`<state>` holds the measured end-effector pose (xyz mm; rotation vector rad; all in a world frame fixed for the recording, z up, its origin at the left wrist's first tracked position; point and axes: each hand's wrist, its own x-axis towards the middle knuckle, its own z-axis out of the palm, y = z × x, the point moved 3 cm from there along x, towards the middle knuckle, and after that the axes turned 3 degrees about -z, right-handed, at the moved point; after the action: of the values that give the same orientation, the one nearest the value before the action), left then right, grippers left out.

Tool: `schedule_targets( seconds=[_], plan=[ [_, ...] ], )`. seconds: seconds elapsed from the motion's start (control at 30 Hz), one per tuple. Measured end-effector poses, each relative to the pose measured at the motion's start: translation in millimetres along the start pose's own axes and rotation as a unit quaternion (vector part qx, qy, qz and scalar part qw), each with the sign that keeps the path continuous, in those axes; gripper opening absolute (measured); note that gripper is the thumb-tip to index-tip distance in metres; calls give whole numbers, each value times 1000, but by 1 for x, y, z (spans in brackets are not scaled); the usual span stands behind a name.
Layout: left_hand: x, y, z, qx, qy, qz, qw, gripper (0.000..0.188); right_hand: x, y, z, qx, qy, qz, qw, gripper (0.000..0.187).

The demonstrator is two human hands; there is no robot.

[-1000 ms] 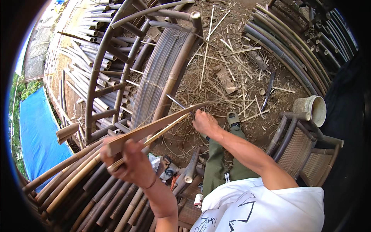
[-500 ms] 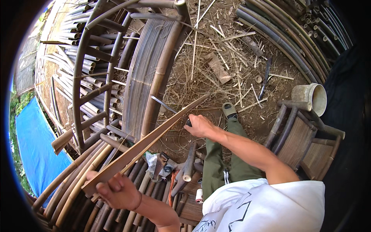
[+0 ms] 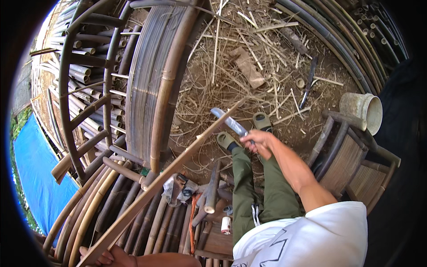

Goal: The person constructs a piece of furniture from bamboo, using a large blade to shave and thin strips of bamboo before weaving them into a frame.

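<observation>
A long split bamboo strip [image 3: 167,171] slants across the view from the lower left to the litter in front of my feet. My left hand [image 3: 109,257] is closed on its near end, partly cut off by the dark rim. In my right hand [image 3: 259,141] is a knife [image 3: 235,124] by its handle, held above my knees. Its broad blade points away to the left and crosses the strip close to the strip's far end. Whether blade and strip touch, I cannot tell.
A slatted bamboo bench [image 3: 149,84] stands to the left. Shavings and a wood block [image 3: 247,66] litter the ground. On the right are a bucket [image 3: 371,113] and a small bamboo chair [image 3: 340,164]. Another blade [image 3: 308,84] lies ahead. Bamboo poles [image 3: 153,222] lie at lower left.
My left hand has moved down and left with the strip's near end. My right hand has shifted right with the knife, and more of its blade shows now. The view has turned slightly.
</observation>
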<state>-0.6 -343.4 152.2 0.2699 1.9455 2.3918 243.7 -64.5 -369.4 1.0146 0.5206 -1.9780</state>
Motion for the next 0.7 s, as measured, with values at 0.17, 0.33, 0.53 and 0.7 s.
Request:
schedule_targets(
  seconds=[0.17,0.33,0.53,0.7],
  plan=[
    [0,13,-10,16,65,0,998,27,-29,-1,43,-295,195,-126,927,30],
    [-13,63,7,64,215,6,975,32,-146,10,72,-538,291,-100,785,40],
    [17,45,-62,87,251,-27,964,11,-309,30,41,-441,327,-85,832,30],
    [34,109,-75,430,122,156,881,12,-391,14,24,-378,442,-181,793,23]
  ],
)
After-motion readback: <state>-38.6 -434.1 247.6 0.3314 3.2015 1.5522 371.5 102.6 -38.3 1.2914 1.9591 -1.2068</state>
